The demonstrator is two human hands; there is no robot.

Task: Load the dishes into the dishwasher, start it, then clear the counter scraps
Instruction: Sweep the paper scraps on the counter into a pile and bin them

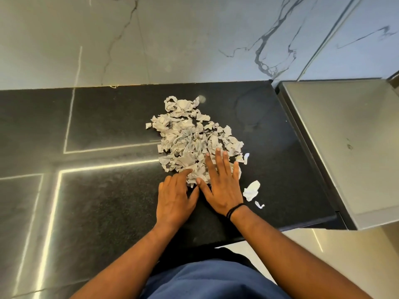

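View from above of a black counter [103, 117] crossing the middle of the frame. A pile of torn paper scraps [190, 139] lies at frame centre. The right hand [222, 186], a dark band [234, 210] at its wrist, lies flat with fingers straight and spread on the pile's lower right edge, gripping nothing. The left hand [173, 196], just beside it at lower centre, rests palm down with its fingers reaching into the pile's lower edge; it holds nothing. Two stray scraps, a larger scrap [251, 190] and a small scrap [259, 205], lie apart to the right of the right hand. A steel surface [349, 134] adjoins the counter at right. A marble wall [172, 35] fills the upper frame.
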